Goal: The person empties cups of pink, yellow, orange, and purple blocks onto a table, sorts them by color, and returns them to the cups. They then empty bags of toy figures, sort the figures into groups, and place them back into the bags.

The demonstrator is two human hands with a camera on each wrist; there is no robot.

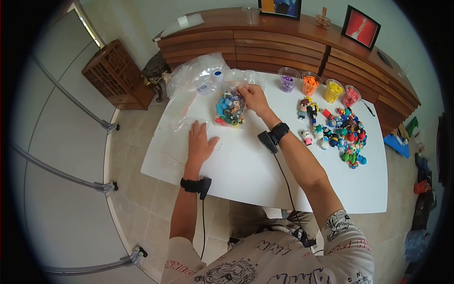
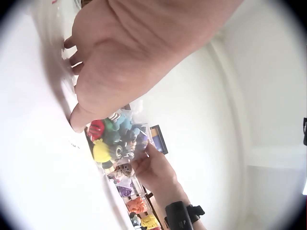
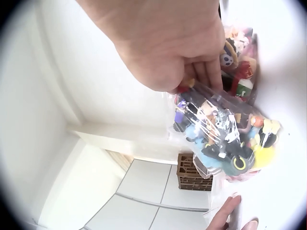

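Observation:
A clear plastic bag (image 1: 230, 111) packed with small colourful toy figures sits on the white table, left of its middle. My right hand (image 1: 254, 100) pinches the bag near its upper right edge. From the right wrist view, the thumb and fingers grip the film above blue, black and yellow figures (image 3: 220, 139), and more toys show beyond the fingers. My left hand (image 1: 200, 144) is laid with spread fingers on the table, left of and nearer me than the bag. Its fingertips reach thin clear plastic (image 1: 182, 120) that lies there.
Crumpled clear plastic (image 1: 196, 71) with rolls of tape (image 1: 217, 75) lies at the back left. Along the back right stand cups of purple, orange (image 1: 310, 84), yellow and red pieces. A loose pile of figures (image 1: 350, 135) covers the right side, with a pen-like tool (image 1: 368, 108) behind.

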